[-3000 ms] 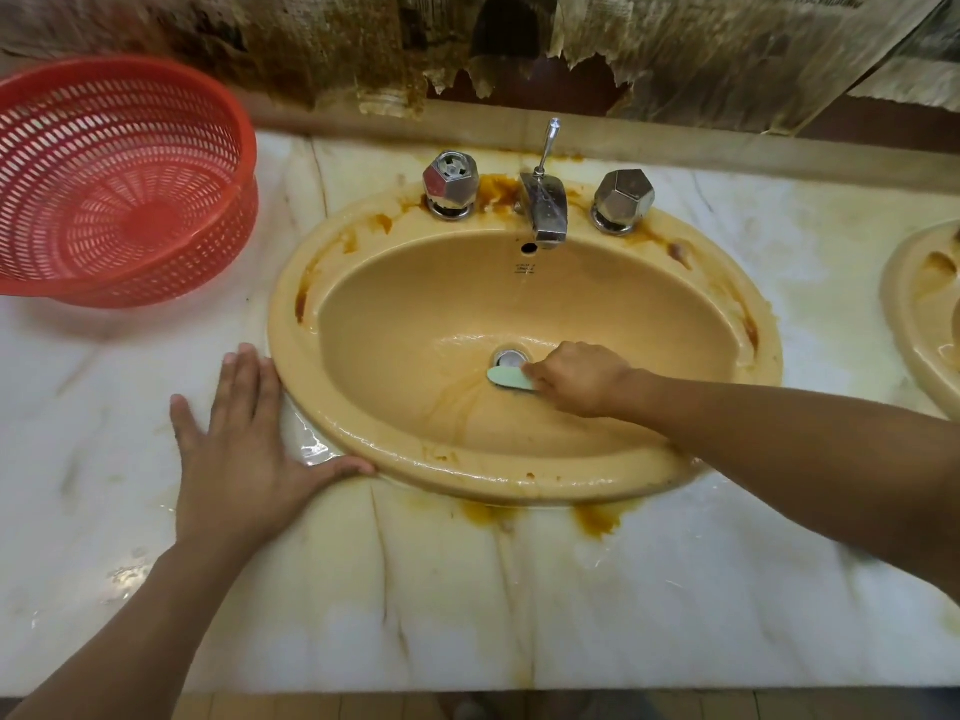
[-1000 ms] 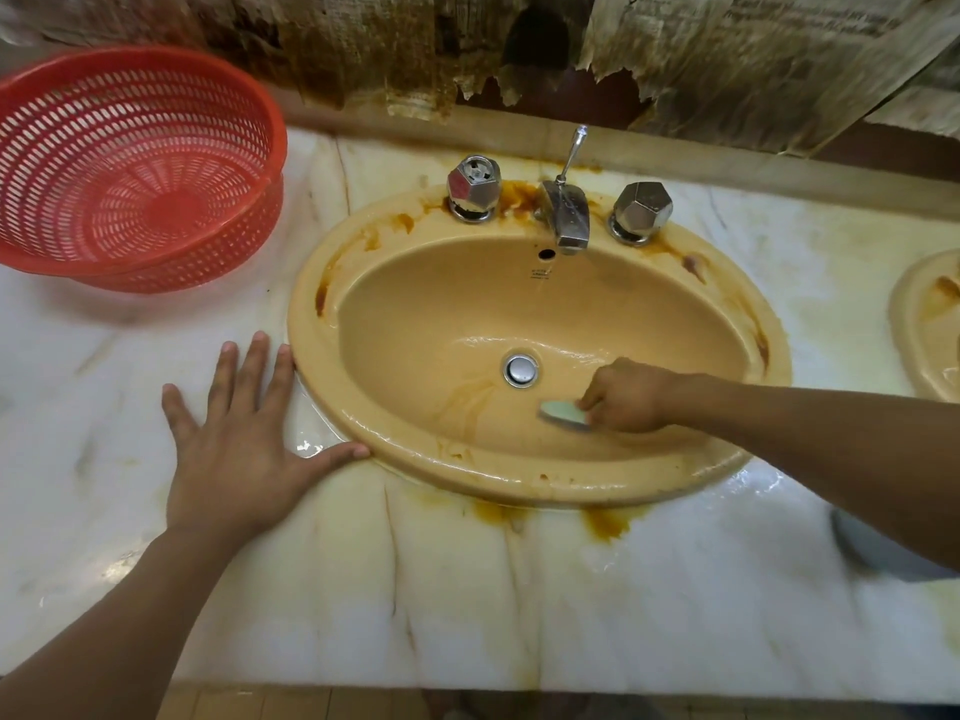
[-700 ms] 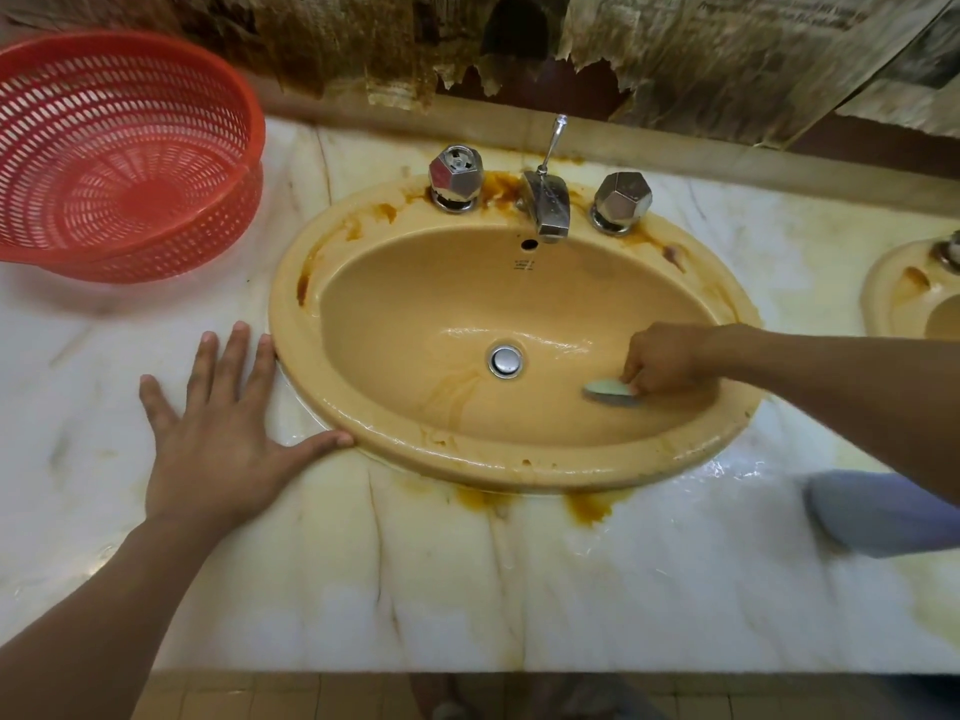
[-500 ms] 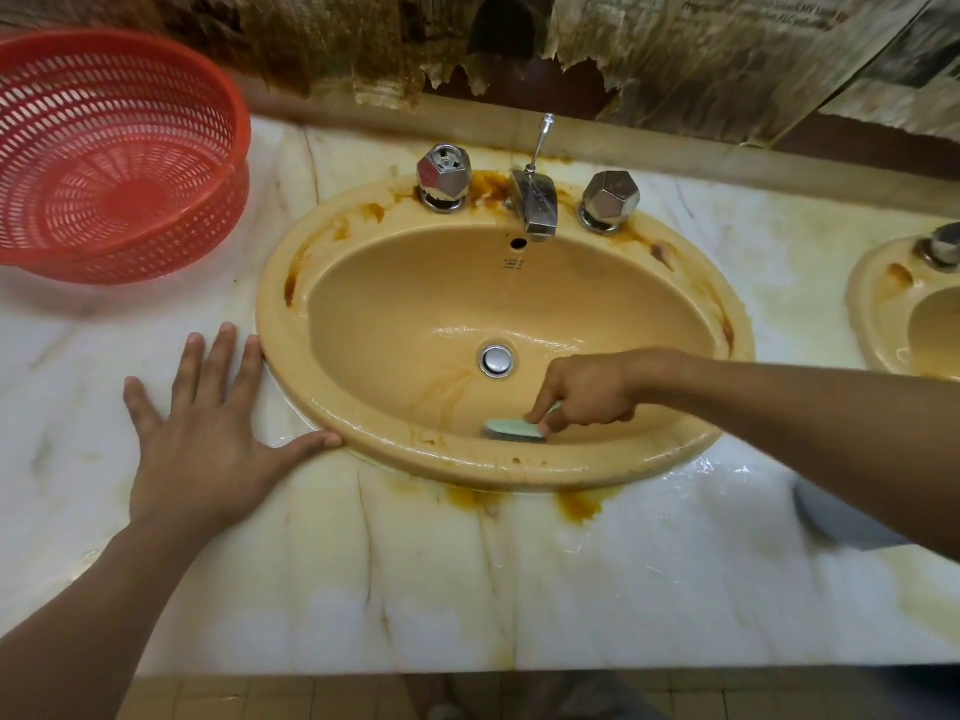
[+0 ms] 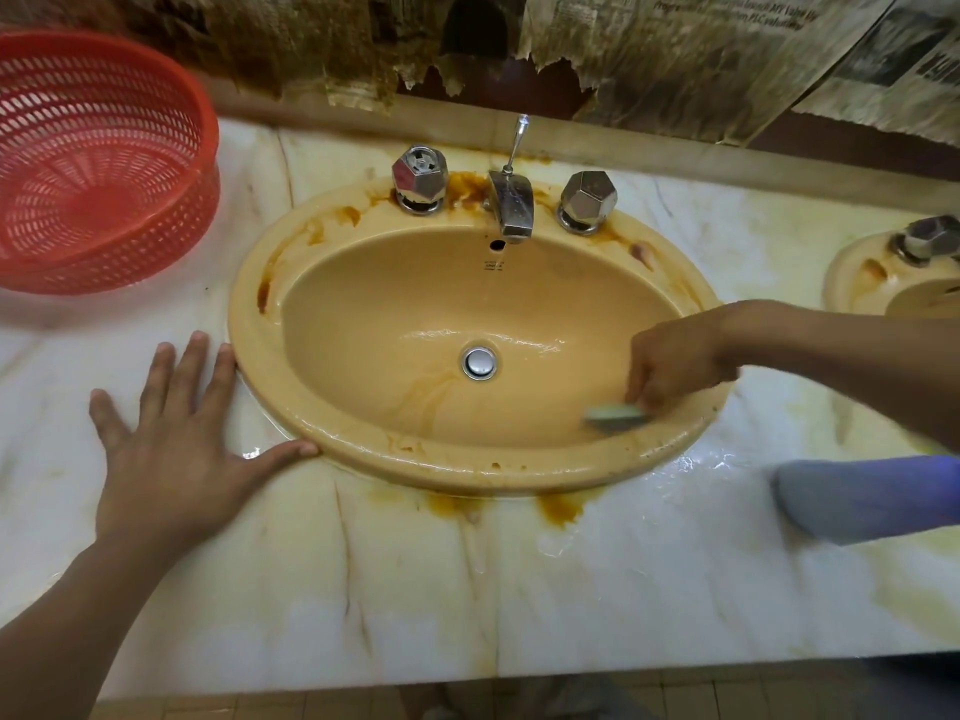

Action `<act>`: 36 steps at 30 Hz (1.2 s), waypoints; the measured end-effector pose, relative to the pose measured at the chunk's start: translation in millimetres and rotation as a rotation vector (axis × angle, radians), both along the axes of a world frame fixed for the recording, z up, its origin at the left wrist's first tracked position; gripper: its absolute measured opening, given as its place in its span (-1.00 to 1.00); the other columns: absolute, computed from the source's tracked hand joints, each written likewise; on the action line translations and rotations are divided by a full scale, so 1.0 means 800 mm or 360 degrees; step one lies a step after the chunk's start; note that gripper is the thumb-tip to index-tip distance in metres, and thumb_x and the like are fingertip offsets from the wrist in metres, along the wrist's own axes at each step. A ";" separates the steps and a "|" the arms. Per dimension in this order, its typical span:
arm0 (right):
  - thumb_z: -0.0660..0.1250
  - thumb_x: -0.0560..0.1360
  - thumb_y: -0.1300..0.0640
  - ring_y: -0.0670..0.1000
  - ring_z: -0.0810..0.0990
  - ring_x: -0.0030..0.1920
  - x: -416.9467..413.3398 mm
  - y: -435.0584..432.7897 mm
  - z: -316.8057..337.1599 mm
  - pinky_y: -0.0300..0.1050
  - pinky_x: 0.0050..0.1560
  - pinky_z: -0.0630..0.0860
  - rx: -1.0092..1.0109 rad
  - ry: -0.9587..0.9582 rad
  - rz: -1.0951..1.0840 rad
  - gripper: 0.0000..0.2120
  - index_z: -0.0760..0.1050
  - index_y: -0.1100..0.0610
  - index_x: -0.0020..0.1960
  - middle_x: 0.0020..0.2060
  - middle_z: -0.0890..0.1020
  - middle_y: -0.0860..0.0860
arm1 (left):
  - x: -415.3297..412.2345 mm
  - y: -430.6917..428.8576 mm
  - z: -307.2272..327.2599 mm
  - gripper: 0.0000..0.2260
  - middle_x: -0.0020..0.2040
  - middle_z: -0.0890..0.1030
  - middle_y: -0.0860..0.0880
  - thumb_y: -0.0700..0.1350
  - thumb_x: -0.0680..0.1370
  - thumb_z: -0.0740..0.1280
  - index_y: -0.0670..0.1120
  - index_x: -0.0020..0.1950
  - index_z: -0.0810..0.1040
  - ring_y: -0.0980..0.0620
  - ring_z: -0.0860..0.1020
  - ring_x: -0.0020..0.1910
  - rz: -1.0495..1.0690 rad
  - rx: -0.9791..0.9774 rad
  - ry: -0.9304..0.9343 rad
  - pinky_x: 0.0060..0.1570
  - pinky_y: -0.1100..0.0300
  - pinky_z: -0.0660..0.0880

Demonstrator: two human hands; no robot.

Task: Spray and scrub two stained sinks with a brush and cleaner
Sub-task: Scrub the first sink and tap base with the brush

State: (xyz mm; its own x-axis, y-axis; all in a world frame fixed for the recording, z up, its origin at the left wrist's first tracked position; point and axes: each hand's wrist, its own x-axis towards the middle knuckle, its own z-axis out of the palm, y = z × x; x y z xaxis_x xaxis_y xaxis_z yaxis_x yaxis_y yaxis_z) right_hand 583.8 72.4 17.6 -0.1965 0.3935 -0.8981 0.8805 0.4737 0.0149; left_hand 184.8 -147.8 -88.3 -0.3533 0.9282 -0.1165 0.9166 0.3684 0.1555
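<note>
A tan oval sink [image 5: 311, 428] with brown stains around its rim and faucet [image 5: 511, 202] fills the middle of the marble counter. My right hand [image 5: 670, 363] grips a pale green brush [image 5: 615, 415], blurred by motion, against the sink's near right inner wall. My left hand [image 5: 182, 439] lies flat on the counter, fingers spread, thumb touching the sink's left rim. A second stained sink [image 5: 852, 283] shows partly at the right edge.
A red plastic basket [image 5: 98, 163] stands at the back left. A grey-blue object [image 5: 872, 498] lies on the wet counter [image 5: 467, 589] under my right forearm. Torn, stained newspaper [image 5: 675, 49] covers the wall behind. Brown stains run down the counter below the sink's front rim.
My right hand has swept the brush back and forth along the basin's near wall and now sits at the right side. My left hand has stayed flat on the counter.
</note>
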 end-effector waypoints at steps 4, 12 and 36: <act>0.18 0.63 -0.07 0.11 0.63 -0.01 0.017 0.002 -0.001 -0.04 -0.12 0.58 0.0629 -0.0397 0.0527 -0.71 0.59 0.07 0.11 0.05 0.61 0.07 | -0.001 -0.001 -0.002 0.10 0.70 -0.10 0.07 0.69 0.35 0.01 0.04 0.69 -0.03 0.06 -0.19 0.66 0.0004 -0.0002 -0.0003 0.50 -0.40 -0.15; 0.31 0.56 0.00 0.07 0.53 -0.31 0.009 -0.002 -0.006 -0.17 -0.39 0.52 0.0196 -0.0147 0.0013 -0.73 0.68 0.00 0.19 -0.16 0.61 0.01 | -0.001 -0.001 -0.002 0.09 0.70 -0.10 0.08 0.69 0.34 0.01 0.06 0.69 -0.05 0.08 -0.20 0.66 0.0000 0.0006 -0.0019 0.51 -0.38 -0.16; 0.18 0.63 0.00 0.05 0.55 -0.20 0.001 0.016 0.011 -0.08 -0.20 0.57 0.0975 -0.0372 0.0773 -0.80 0.55 0.02 0.07 -0.20 0.48 -0.03 | -0.002 0.001 -0.002 0.06 0.70 -0.05 0.08 0.67 0.35 0.05 0.07 0.68 0.02 0.19 -0.22 0.62 0.0028 0.0002 -0.0027 0.51 -0.39 -0.09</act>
